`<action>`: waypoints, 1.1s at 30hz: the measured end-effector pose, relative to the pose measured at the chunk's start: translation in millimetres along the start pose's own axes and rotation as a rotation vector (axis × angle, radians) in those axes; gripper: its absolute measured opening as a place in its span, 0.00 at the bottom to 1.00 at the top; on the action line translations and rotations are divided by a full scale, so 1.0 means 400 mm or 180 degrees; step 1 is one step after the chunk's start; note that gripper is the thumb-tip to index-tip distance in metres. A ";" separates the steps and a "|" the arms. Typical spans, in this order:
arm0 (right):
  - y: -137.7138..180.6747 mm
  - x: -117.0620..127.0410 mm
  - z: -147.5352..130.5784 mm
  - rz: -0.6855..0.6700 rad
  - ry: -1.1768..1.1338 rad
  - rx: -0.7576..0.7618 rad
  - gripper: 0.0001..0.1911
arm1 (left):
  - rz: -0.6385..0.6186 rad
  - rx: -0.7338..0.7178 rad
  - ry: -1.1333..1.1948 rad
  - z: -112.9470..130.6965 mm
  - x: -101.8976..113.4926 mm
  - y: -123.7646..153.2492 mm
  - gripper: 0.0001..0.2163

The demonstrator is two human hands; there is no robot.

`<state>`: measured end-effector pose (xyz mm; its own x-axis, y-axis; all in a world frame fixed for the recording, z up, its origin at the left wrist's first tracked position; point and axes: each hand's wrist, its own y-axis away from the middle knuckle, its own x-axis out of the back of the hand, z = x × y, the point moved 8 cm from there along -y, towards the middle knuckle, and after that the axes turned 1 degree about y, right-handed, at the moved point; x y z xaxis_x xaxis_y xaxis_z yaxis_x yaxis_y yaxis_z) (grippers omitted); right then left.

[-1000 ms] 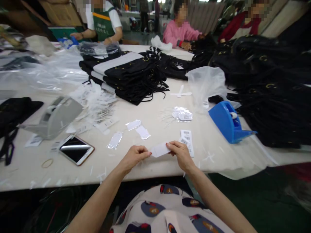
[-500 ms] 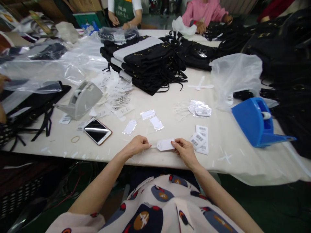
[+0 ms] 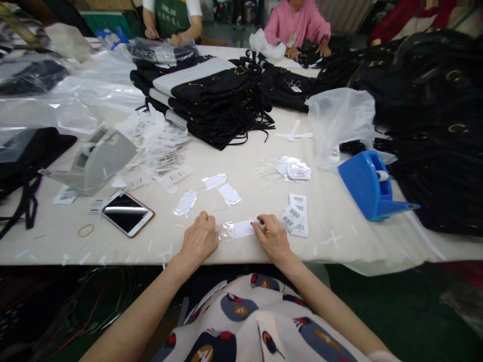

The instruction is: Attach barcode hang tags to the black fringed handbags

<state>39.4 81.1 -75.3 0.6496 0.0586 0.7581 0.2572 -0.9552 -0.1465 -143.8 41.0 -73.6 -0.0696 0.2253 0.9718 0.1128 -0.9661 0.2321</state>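
A white hang tag with clear plastic about it lies low over the table's near edge, between my two hands. The fingertips of my right hand pinch its right end. My left hand is closed at the left end of the clear plastic; its fingers point away, so what they grip is hidden. Just beyond the left hand lie white tags in clear sleeves. Barcode sticker sheets are beside my right hand. Farther back rests a pile of sleeved tags with strings.
A phone, a rubber band and a grey tape dispenser are on the left, near heaped paper labels. The blue tape dispenser stands right. Stacked black bags lie beyond; co-workers work across the table.
The tag has come down nearer the tabletop, with clear plastic now showing at its left end. My left hand has turned knuckles up. The whole view has shifted right.
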 end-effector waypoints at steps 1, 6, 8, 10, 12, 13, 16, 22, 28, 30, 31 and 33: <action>0.000 0.037 0.003 0.0256 0.0122 0.0094 0.12 | 0.0202 -0.0083 -0.0110 0.008 0.012 0.004 0.09; 0.014 0.220 0.150 0.1175 0.0520 -0.0666 0.21 | 0.0878 -0.0710 -0.0300 0.063 0.057 0.028 0.10; 0.019 0.224 0.230 0.0858 0.0277 -0.1191 0.24 | 0.1126 -0.0818 -0.0102 0.087 0.084 0.033 0.10; 0.025 0.199 0.279 0.0581 -0.0245 -0.1519 0.27 | 0.1321 -0.0985 0.0276 0.128 0.112 0.032 0.09; 0.027 0.175 0.290 0.0628 -0.0934 -0.1608 0.28 | 0.1334 -0.1228 0.0857 0.182 0.127 0.020 0.08; 0.026 0.168 0.285 0.0729 -0.1268 -0.1578 0.27 | 0.1268 -0.1322 0.1200 0.210 0.129 0.008 0.08; 0.024 0.170 0.240 0.0972 -0.1915 -0.1259 0.22 | 0.0829 -0.1241 0.2243 0.271 0.107 -0.045 0.13; 0.044 0.200 0.147 0.0691 -0.2118 -0.0773 0.18 | -0.0582 -0.0873 0.3940 0.345 0.029 -0.095 0.09; 0.056 0.179 0.155 0.0713 -0.2597 -0.1112 0.13 | -0.1426 -0.0443 0.5394 0.355 -0.012 -0.051 0.09; 0.054 0.173 0.156 0.0676 -0.2554 -0.1124 0.12 | -0.1427 -0.0379 0.5470 0.349 -0.013 -0.043 0.09; 0.052 0.178 0.151 0.0666 -0.2363 -0.1037 0.11 | -0.1404 -0.0350 0.5471 0.346 -0.012 -0.040 0.09; 0.048 0.210 0.124 0.0769 -0.1642 -0.0664 0.12 | -0.1336 -0.0335 0.5460 0.342 -0.005 -0.036 0.08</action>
<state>134.4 82.1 -45.9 0.9485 -0.0837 0.3054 -0.0526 -0.9927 -0.1088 -9.6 71.8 -73.2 -0.9461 0.1305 -0.2962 -0.2373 -0.9021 0.3604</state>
